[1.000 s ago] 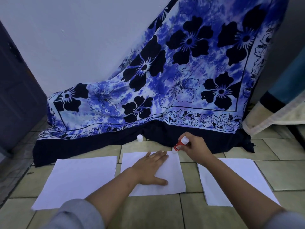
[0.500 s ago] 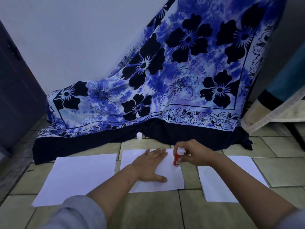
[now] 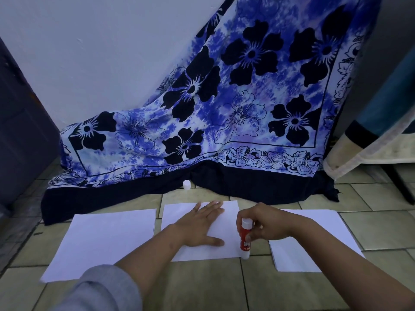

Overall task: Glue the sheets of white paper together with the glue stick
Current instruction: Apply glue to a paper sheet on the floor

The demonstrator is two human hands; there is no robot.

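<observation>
The left hand [image 3: 199, 225] lies flat with straight fingers, pinning the middle sheet [image 3: 229, 212] to the tiled floor [image 3: 202, 286]. The right hand [image 3: 269, 223] grips the upright glue stick [image 3: 244, 240], its lower end at that sheet's near right corner. So close to the edge, the stick could slide onto the tile or drag and crease the unpinned corner, while the left sheet [image 3: 107, 241] and right sheet [image 3: 325, 223] lie apart, unglued.

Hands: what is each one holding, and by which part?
The right hand grips the red glue stick by its upper half. The left hand holds nothing, pressing flat on the middle paper sheet.
</observation>
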